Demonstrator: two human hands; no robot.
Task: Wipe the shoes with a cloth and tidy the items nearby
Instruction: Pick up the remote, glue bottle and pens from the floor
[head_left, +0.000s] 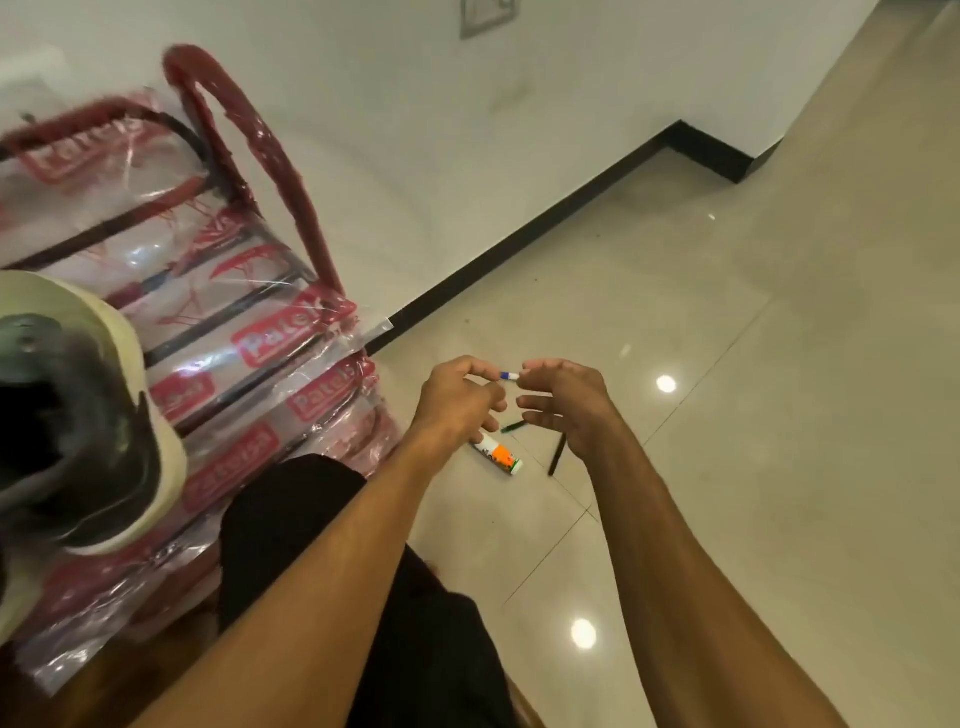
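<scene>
Pen (509, 375) pinched by left hand (457, 401) and right hand (567, 410), orange tube (498, 455) on floor (779, 426) beneath

A black shoe (78, 415) with a thick cream sole sits blurred at the left edge, opening upward, on a plastic-wrapped red rack (249, 332). A small blue-and-white pen (509, 375) lies level in the air, pinched at 1 end by the left hand (457, 400); the right hand (566, 405) meets its other end. On the floor (779, 364) below lie 3 items close together: an orange-and-white tube (500, 455), a green pen (513, 427) and a black pen (557, 456).
</scene>
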